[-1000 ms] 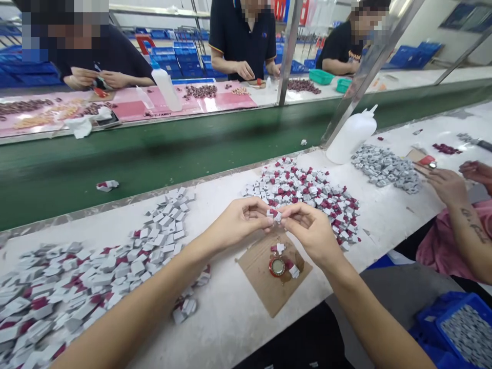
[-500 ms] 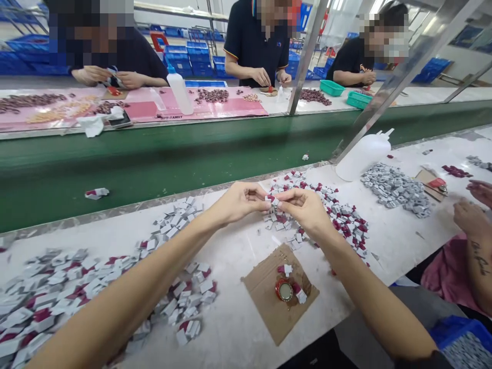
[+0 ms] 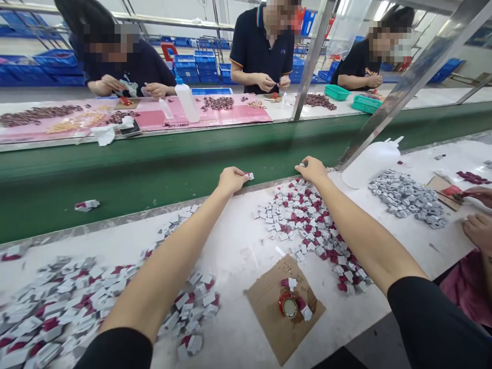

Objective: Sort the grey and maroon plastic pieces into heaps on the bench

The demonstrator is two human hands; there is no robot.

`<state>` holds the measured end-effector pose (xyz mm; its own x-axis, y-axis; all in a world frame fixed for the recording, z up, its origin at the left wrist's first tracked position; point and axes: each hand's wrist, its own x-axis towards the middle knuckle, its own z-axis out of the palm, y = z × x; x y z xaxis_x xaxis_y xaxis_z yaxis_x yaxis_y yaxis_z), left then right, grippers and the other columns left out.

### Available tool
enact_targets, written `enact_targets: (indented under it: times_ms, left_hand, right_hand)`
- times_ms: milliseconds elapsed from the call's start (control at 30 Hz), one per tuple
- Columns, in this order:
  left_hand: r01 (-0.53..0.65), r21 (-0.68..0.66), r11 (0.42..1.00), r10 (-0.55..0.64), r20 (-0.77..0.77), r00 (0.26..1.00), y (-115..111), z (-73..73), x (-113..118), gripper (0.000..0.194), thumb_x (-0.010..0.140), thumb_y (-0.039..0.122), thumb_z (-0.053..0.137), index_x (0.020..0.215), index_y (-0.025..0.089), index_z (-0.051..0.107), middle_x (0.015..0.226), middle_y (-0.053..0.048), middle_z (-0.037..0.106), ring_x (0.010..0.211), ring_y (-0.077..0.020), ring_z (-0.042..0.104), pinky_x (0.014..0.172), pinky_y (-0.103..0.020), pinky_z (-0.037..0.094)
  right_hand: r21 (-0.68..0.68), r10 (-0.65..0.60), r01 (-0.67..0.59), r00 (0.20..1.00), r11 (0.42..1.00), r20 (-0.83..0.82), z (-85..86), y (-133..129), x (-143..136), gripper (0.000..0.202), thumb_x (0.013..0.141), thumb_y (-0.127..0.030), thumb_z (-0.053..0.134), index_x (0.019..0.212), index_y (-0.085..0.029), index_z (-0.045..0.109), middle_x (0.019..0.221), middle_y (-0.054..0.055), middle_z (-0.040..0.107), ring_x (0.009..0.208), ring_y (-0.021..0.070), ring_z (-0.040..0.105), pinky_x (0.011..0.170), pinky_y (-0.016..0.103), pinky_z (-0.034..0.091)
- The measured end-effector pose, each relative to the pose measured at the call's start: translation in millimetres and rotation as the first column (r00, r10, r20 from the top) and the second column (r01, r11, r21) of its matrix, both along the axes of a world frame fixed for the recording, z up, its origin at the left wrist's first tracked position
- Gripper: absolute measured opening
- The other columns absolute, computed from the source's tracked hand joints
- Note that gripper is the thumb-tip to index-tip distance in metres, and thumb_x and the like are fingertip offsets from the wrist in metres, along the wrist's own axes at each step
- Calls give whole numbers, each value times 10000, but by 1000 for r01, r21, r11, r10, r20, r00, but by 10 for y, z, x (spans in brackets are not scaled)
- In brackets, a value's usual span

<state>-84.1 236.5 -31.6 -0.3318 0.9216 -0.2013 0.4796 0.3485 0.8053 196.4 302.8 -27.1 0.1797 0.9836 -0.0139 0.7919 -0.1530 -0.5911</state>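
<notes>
My left hand (image 3: 231, 179) reaches to the near edge of the green conveyor belt (image 3: 172, 177). Its fingertips pinch a small white-and-maroon plastic piece (image 3: 249, 176). My right hand (image 3: 314, 169) is over the belt too, farther right, its thumb and forefinger closed around a small whitish plastic piece (image 3: 302, 164), mostly hidden by the fingers. Below my hands spreads a pile of grey-and-maroon pieces (image 3: 307, 215). On the near table lies a cardboard square (image 3: 265, 294) bearing a bottle cap (image 3: 288, 306) and two white-and-maroon pieces.
Another heap of plastic pieces (image 3: 69, 292) covers the table at left. One piece (image 3: 87, 205) lies on the belt. A white squeeze bottle (image 3: 369, 164) stands by a slanted metal post (image 3: 395, 95). Grey parts (image 3: 407, 200) lie near a co-worker's hands (image 3: 478, 225). Several people sit across the belt.
My hands, together over the pile before, have parted and moved forward to the belt. The right one now pinches a piece there. The view has shifted slightly.
</notes>
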Motion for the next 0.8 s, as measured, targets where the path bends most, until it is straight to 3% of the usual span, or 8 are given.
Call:
enact_targets:
  times_ms: [167,267,333,400,533,600,700,800]
  left_hand:
    - [12,-10,1000,-13,-126,992,-25,8,48,197,881,171,890,929,208,703,1181,-161,838,1196,-323,773,1039,-391,574]
    - [35,25,999,-30,-182,983,-263,114,69,286,922,127,826,1186,163,720,1456,-230,724,1369,-345,703,1153,-427,532]
    - [110,76,991,-95,-172,980,-488,208,95,375,979,154,779,1342,162,687,1529,-219,668,1346,-308,701,1162,-421,528]
    - [253,154,955,-244,-74,967,-730,306,138,365,1047,230,727,1405,193,669,1447,-166,712,1211,-258,731,1101,-404,562]
    - [420,346,839,-506,210,837,-1170,472,268,313,1093,349,689,1376,215,692,1233,-114,792,1042,-222,745,944,-366,609]
    - [441,399,804,-561,262,785,-1360,524,333,261,1082,359,712,1289,202,742,1186,-105,812,1023,-215,750,917,-351,616]
    - [455,420,785,-589,278,759,-1638,551,392,171,1060,334,740,1125,188,800,1111,-89,837,961,-203,760,880,-341,631]
    - [417,471,778,-579,277,767,-1932,536,412,101,1044,282,774,1070,194,818,1071,-81,850,967,-208,786,898,-352,655]
  right_hand:
    - [18,43,-43,999,999,-11,-44,15,-133,125,864,-106,753,949,-199,754,1151,208,826,1243,388,746,1115,479,548]
    - [54,127,-122,987,991,-100,45,-156,-193,127,896,-147,720,994,-184,792,995,144,833,1111,346,777,1066,458,584]
    - [79,200,-189,963,979,-181,129,-395,-227,198,947,-218,695,1100,-187,817,919,90,826,981,293,794,966,423,629]
    - [129,306,-279,892,952,-333,218,-736,-259,268,964,-279,699,1186,-208,829,882,49,814,881,250,790,866,392,652]
    - [259,469,-409,582,875,-664,366,-1530,-295,254,898,-298,805,1138,-236,862,902,32,802,817,217,763,817,404,670]
    - [272,472,-412,529,869,-705,405,-1868,-292,215,881,-290,844,1091,-247,865,953,38,814,837,212,763,826,404,677]
    - [277,436,-356,522,892,-733,404,-2235,-263,212,874,-287,899,1076,-256,842,976,40,808,902,219,772,861,388,677]
    - [128,277,-376,377,918,-884,356,-2485,-210,279,909,-440,927,1086,-263,805,966,33,791,854,218,778,778,360,684]
